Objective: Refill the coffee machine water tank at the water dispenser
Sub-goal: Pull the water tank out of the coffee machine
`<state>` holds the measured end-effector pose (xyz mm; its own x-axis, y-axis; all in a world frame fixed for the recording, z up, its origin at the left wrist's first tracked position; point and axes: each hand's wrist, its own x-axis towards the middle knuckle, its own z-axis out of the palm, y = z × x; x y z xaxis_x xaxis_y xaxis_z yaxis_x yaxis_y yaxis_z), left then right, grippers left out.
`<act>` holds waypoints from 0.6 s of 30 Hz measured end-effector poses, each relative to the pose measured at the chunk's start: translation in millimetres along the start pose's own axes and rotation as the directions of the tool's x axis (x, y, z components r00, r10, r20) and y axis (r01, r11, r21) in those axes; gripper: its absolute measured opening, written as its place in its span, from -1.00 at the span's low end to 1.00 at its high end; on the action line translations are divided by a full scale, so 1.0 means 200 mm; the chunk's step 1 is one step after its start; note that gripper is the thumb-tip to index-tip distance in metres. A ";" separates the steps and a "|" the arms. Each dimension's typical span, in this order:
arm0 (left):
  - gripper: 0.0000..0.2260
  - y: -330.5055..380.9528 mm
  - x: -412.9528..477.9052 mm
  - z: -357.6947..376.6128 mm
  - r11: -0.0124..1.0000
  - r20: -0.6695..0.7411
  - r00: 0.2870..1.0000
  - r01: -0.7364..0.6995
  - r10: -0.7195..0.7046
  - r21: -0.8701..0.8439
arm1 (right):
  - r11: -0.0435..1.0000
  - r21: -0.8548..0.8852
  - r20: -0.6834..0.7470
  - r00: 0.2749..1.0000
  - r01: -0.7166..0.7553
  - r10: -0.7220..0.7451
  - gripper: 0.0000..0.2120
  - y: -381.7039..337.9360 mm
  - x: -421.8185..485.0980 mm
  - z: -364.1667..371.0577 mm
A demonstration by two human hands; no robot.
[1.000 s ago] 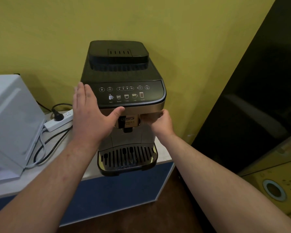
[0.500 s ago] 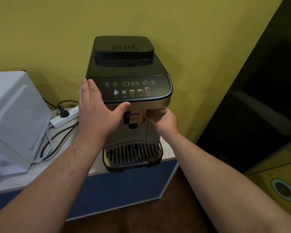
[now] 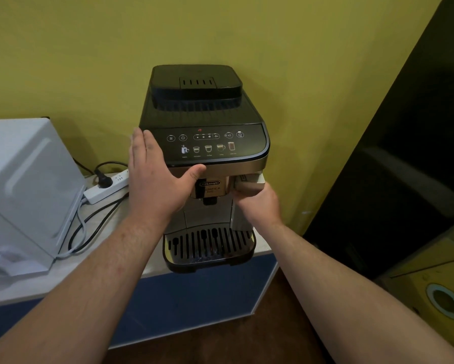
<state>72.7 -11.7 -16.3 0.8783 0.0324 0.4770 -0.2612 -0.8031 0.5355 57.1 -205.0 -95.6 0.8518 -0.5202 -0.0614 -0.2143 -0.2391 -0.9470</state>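
Coffee machine (image 3: pixel 203 143) on counter (image 3: pixel 107 222) against yellow wall. Left hand (image 3: pixel 155 179) flat, grip wide, bracing machine's left side. Right hand (image 3: pixel 257 203) grip closed on water tank (image 3: pixel 249 183) front, tank protruding slightly at machine's right.

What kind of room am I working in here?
Probably an office break corner or pantry, though I can't be sure: a bean-to-cup coffee machine stands on a blue-fronted counter against a yellow wall, beside a white power strip with trailing cables.
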 end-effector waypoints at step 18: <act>0.00 0.00 0.00 -0.01 1.000 0.000 1.000 0.002 -0.002 -0.015 | 0.996 -0.091 -0.034 0.999 0.013 -0.016 -0.55 0.01 -0.15 -0.06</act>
<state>71.6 -11.6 -15.0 0.8789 0.0344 0.4757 -0.2651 -0.7939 0.5472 26.7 -199.4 -91.7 0.8386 -0.5435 -0.0357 -0.2462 -0.3196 -0.9150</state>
